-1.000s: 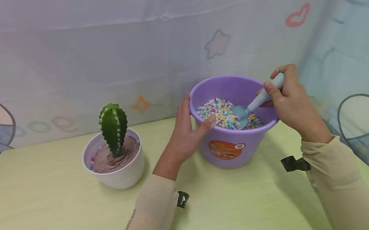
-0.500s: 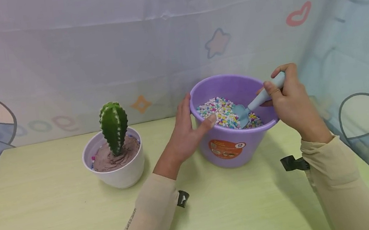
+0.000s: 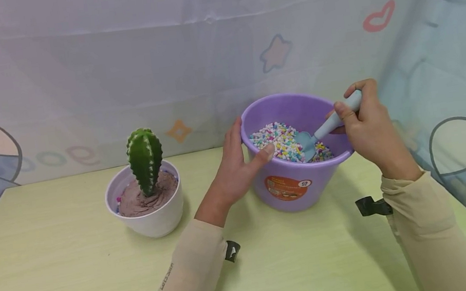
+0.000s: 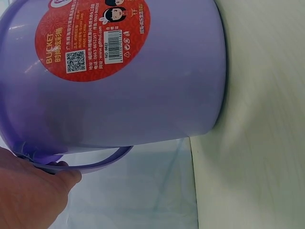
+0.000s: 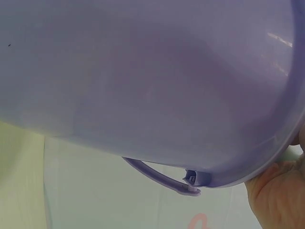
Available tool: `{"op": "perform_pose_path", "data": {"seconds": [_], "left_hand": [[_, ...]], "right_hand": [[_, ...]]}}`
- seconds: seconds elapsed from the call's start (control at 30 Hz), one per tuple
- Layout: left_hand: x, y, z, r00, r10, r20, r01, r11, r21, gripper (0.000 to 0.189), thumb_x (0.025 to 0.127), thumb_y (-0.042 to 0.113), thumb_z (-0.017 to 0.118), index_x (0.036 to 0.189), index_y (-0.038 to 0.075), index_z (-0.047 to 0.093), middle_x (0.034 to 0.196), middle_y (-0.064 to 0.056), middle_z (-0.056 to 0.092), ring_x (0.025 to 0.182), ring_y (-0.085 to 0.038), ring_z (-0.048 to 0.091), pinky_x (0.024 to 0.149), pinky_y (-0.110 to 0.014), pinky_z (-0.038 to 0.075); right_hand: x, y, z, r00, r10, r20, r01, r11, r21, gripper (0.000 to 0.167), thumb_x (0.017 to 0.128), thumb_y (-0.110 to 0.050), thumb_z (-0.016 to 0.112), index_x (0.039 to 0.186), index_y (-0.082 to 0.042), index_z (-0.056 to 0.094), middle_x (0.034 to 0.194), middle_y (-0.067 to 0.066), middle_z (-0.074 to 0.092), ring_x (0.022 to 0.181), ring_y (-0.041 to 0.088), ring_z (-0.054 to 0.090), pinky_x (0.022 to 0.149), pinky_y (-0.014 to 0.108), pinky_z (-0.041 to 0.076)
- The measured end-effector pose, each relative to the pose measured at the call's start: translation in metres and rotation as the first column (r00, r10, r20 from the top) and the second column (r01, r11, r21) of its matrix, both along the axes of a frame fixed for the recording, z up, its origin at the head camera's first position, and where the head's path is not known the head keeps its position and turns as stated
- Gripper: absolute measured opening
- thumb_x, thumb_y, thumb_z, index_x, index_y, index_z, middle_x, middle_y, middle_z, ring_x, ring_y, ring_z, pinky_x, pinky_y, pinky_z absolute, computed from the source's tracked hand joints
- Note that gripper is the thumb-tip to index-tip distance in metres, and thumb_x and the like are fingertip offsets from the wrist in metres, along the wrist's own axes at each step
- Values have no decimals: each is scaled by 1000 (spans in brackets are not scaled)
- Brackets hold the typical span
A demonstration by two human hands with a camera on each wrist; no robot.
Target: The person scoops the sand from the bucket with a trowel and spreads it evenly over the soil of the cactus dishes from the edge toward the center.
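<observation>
A purple bucket with an orange-red label stands on the table, part filled with small pastel pellets. On its left rim, my left hand grips with the thumb over the edge. In the left wrist view, the fingers of that hand lie by the rim and the bucket's carrying handle. My right hand holds a light blue toy shovel by its handle over the right rim. The shovel's blade rests in the pellets, tilted. In the right wrist view, the bucket wall hides the shovel's blade.
Left of the bucket stands a white pot with a green cactus set in brown claylike material. Printed cloth hangs behind the pale table, and another blue cloth rises along the right side.
</observation>
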State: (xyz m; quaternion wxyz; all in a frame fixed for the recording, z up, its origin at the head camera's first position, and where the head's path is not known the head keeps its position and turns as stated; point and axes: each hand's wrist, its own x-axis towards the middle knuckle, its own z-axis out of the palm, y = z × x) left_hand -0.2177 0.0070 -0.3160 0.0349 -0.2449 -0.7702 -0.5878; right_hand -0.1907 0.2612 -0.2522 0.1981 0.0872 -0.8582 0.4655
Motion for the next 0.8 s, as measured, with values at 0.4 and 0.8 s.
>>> {"op": "perform_pose_path", "data": {"seconds": [0.4, 0.8], "left_hand": [[1, 0, -1, 1000, -3, 2, 3, 1000, 3, 95, 89, 51, 61, 158, 12, 10, 157, -6, 17, 140, -20, 21, 111, -50, 22], [0, 0, 2, 1000, 0, 9, 0, 1000, -4, 96, 88, 53, 61, 158, 12, 9, 158, -6, 16, 140, -20, 21, 111, -50, 23]], "right_hand": [[1, 1, 0, 1000, 10, 18, -10, 1000, 0, 27, 105, -24, 41, 120, -5, 27, 107, 24, 63, 81, 10, 69, 76, 26, 55], [0, 1, 2, 1000, 21, 14, -20, 1000, -20, 26, 105, -24, 42, 119, -6, 28, 107, 25, 62, 83, 11, 69, 76, 26, 55]]}}
